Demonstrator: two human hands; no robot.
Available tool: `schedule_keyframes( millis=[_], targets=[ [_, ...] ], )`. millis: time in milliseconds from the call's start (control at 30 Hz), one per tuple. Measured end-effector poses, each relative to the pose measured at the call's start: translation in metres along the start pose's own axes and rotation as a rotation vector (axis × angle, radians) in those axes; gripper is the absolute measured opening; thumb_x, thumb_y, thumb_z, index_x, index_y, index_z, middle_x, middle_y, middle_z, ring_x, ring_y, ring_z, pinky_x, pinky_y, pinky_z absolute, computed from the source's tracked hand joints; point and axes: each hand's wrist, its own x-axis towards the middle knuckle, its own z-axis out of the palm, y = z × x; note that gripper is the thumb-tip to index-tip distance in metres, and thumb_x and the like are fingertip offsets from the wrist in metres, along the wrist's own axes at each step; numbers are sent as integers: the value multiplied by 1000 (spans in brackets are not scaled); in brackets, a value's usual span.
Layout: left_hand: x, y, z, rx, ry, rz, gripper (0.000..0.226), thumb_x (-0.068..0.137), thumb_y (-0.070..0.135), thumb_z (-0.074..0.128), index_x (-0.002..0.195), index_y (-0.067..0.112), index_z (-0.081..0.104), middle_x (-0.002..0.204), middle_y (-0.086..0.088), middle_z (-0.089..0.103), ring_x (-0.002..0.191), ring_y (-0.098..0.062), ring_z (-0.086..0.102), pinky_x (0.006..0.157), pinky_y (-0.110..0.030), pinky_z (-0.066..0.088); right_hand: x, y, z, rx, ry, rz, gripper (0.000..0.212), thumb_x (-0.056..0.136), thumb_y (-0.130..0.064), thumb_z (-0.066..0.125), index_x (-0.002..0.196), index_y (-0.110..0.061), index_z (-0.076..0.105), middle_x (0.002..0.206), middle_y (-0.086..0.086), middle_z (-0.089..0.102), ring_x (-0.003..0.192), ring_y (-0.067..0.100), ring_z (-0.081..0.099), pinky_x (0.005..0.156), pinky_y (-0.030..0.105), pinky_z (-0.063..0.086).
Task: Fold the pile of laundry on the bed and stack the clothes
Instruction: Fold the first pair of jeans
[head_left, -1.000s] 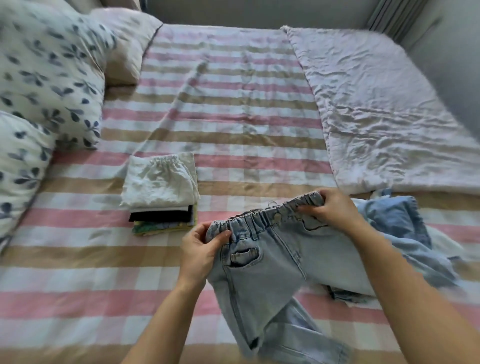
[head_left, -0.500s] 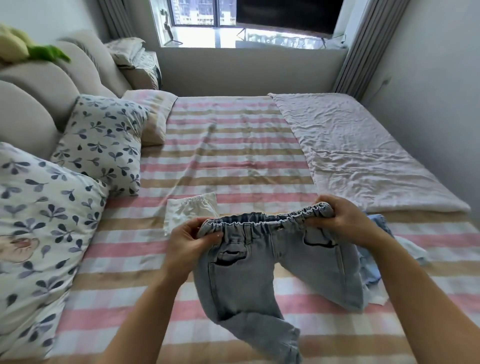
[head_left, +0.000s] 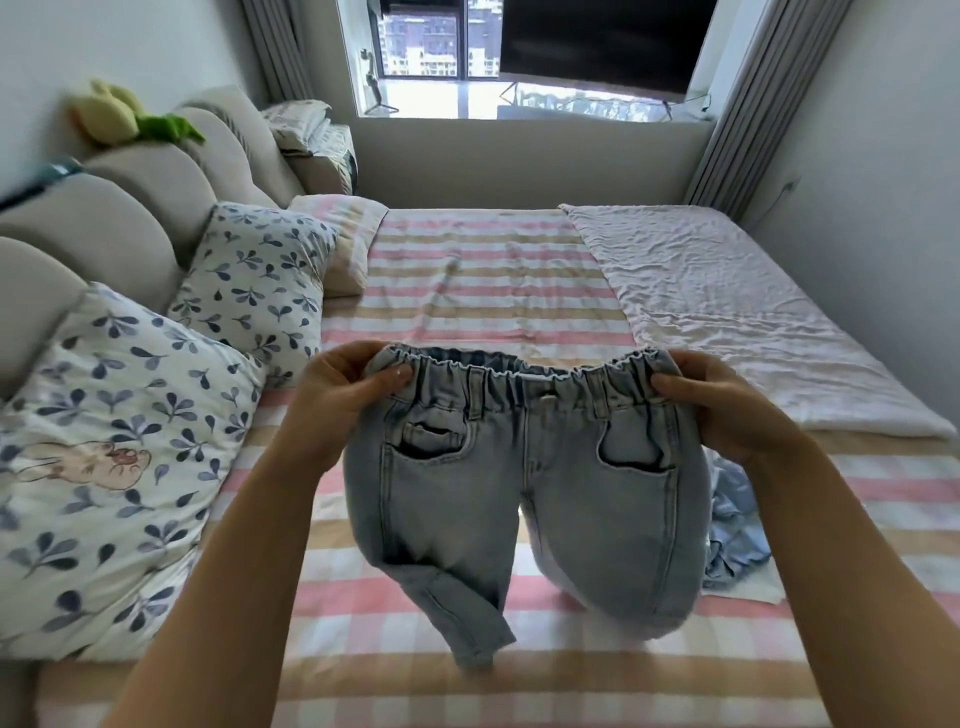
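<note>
Jeans: a small pair of light blue jeans (head_left: 524, 483) hangs front-facing in the air above the striped bed (head_left: 488, 291), held by its gathered elastic waistband (head_left: 519, 371), which is stretched level.
Legs: one leg narrows and twists down to a hem at the bottom; the other bulges and folds under itself. Whether either touches the sheet I cannot tell.
Left hand: the left hand (head_left: 343, 395) pinches the left end of the jeans' waistband, thumb on the front and fingers curled behind the cloth.
Right hand: the right hand (head_left: 727, 410) pinches the right end of the jeans' waistband the same way, thumb in front.
Blue garment: a crumpled pale blue garment (head_left: 737, 530) lies just right of the jeans, partly hidden behind them and the right forearm, with a white cloth (head_left: 748, 590) showing under its near edge.
Quilt: a wrinkled pale quilt (head_left: 727, 312) lies beyond and to the right of the jeans.
Pillows: two leaf-print pillows (head_left: 109, 457) stand left of the jeans; a striped pillow (head_left: 348, 244) lies beyond them.
Headboard: a padded beige headboard (head_left: 130, 208) rises far left of the jeans, with a yellow and green plush toy (head_left: 124, 117) on top.
Window: a window (head_left: 467, 52) sits well beyond the jeans, flanked by grey curtains (head_left: 753, 104).
</note>
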Motion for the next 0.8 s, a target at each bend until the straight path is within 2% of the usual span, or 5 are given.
schedule_keyframes(
  millis=[200,367,567,700,800],
  targets=[
    [11,26,7,109,188,76,12,77,7,69,79,19,69,69,8,71,66,-7,65,63,-20,54,23,-20,27,75,307,-50,11,72,-9,64,82,-7,67,69,4,71,62,16,68,58,24,55],
    [3,12,49,187,453,117,10,79,13,71,82,17,63,79,3,68,71,-8,64,66,-16,50,36,-8,68,-257,627,-206,12,78,-17,72,72,-18,62,72,3,64,72,22,61,70,35,49],
    [-18,-10,84,123,521,47,19,79,9,72,90,8,57,88,-10,65,78,-26,63,73,-38,53,27,18,117,-365,669,-297,17,76,-19,75,72,-22,58,69,-7,64,60,2,60,54,11,43],
    [-30,-12,96,63,504,51,16,80,6,70,86,14,57,82,-5,65,74,-21,64,61,-22,53,22,25,132,-431,655,-306,16,76,-23,75,80,-15,61,80,1,67,71,10,64,61,22,49],
    [-35,-9,103,54,485,56,14,81,6,68,85,15,58,83,-6,66,75,-20,65,63,-26,53,18,26,137,-432,626,-305,16,77,-22,74,84,-13,61,86,5,67,77,14,65,66,28,52]
  ],
)
